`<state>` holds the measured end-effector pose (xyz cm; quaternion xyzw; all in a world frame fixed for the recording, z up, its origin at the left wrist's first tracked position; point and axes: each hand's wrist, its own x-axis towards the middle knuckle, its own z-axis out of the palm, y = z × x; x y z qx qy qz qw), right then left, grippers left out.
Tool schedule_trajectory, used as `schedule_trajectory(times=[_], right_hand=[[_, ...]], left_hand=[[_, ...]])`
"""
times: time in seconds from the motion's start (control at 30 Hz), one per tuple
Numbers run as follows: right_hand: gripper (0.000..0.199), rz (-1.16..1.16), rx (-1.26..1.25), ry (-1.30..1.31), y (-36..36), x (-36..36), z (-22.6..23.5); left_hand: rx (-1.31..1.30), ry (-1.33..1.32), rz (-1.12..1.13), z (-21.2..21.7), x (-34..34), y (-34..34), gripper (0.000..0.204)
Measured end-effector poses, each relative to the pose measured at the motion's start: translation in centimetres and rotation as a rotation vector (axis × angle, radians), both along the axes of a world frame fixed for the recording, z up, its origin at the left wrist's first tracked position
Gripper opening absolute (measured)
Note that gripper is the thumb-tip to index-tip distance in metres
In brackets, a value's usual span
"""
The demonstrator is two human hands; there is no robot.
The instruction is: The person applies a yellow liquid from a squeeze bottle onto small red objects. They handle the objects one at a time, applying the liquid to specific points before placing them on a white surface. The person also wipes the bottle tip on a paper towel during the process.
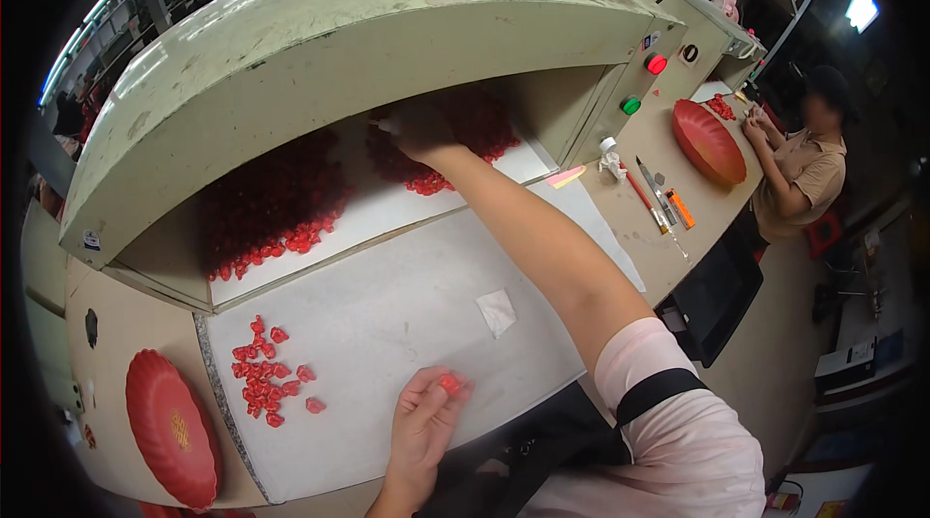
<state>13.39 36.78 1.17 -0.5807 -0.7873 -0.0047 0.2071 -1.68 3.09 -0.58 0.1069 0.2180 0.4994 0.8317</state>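
Note:
My left hand [424,418] is above the near edge of the white sheet [378,324], its thumb and fingers closed on a small glossy red piece [449,383]. My right arm reaches across into the low opening of a pale green machine [387,43]. There my right hand [418,132] is in shadow over a pile of similar red pieces [431,181]; its fingers are too dark and blurred to read. Left of it, inside the same opening, lies a larger heap of red pieces [291,232]. A loose group of them [260,387] rests on the sheet's left part.
A scalloped red tray [145,411] stands at the left; another red tray [712,145] is at the right. Near it lie an orange lighter [681,209], a red-handled brush [647,200] and a craft knife [654,190]. A small white paper square [497,313] lies mid-sheet. A co-worker [799,164] sits at the far right.

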Motion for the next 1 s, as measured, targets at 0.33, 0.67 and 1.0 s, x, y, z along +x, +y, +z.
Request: schedule_trajectory(times=[0.33,0.67,1.0], right_hand=[[0.019,0.062,0.144,0.084,-3.3,2.2,1.8],[0.01,0.219,-0.559,1.232,-23.3,4.0,4.2],[0.009,0.153,-0.656,1.566,-32.8,4.4,2.0]], left_hand=[[0.079,-0.037,0.028,0.4,-0.3,-0.1,0.018],[0.174,-0.007,0.068,0.5,0.4,-1.0,0.02],[0.208,0.14,0.064,0.6,2.9,-1.7,0.021]])
